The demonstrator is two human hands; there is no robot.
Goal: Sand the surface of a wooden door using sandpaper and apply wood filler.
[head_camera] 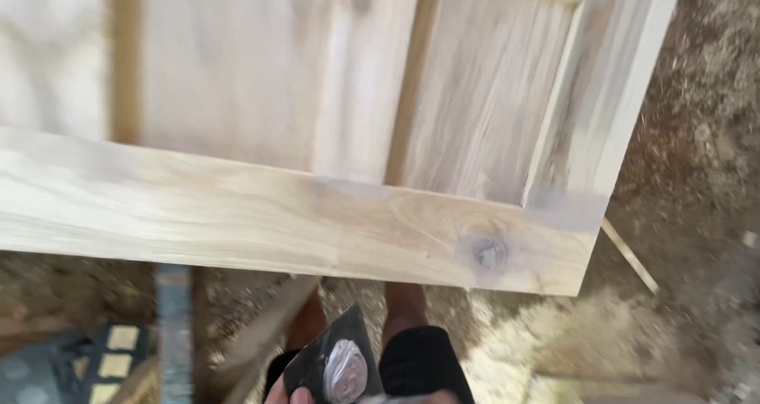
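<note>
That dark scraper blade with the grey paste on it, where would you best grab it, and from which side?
Judging by its pose, grip the scraper blade at its wide lower end, coming from below, nearest the person. The narrow tip points up toward the wooden door panel, and grey filler covers the middle of its face. Fingers already touch the lower left edge, clear of the paste.

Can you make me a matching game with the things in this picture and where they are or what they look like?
Things:
1. wooden door
2. putty knife
3. knot in the wood
4. sawdust on the floor

Descriptions:
A. dark blade with a grey blob of filler on it, at the bottom edge by a hand's fingers
B. to the right of the door and under it
C. pale panels in a frame, fills the top of the view
D. round patch smeared grey, near the frame's lower right corner

Pairs: 1-C, 2-A, 3-D, 4-B
</note>
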